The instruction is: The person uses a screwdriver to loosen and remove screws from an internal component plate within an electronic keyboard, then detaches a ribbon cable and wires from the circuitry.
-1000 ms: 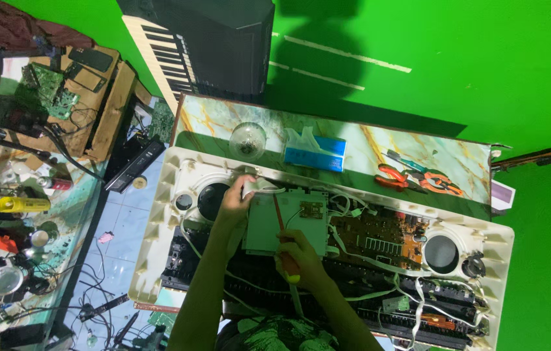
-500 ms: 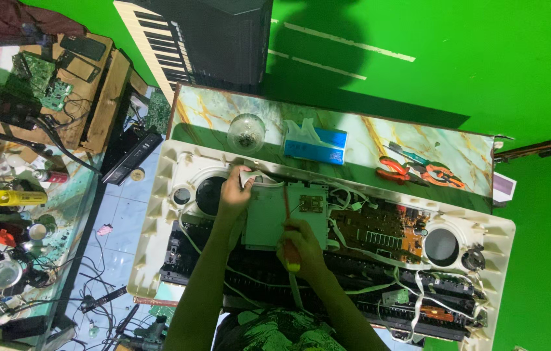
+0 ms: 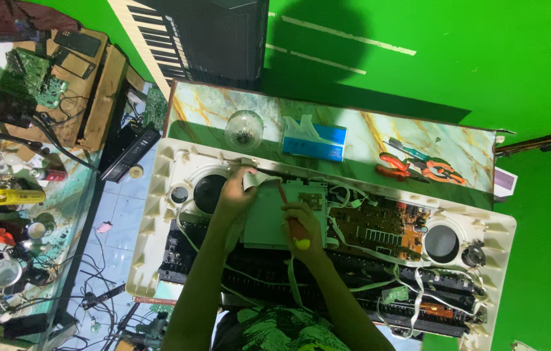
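An opened electronic keyboard lies upside down, its white casing (image 3: 158,214) exposing boards and wires. My left hand (image 3: 235,192) pinches a flat white ribbon cable (image 3: 264,180) near the casing's upper edge, beside a round black speaker (image 3: 209,193). My right hand (image 3: 303,221) is closed around a red and yellow screwdriver (image 3: 296,231), its tip pointing up at a pale green board (image 3: 269,218). A brown circuit board (image 3: 379,227) sits to the right of my hands.
On the marbled table (image 3: 191,107) behind the keyboard stand a clear glass globe (image 3: 243,129), a blue tissue box (image 3: 314,140) and orange-handled pliers (image 3: 418,166). A black keyboard (image 3: 204,32) lies beyond. A cluttered glass workbench (image 3: 9,221) is at left. Green floor (image 3: 483,58) surrounds.
My right hand with the screwdriver has shifted up and slightly left on the green board. My left hand stays on the ribbon cable. The view has drifted a little.
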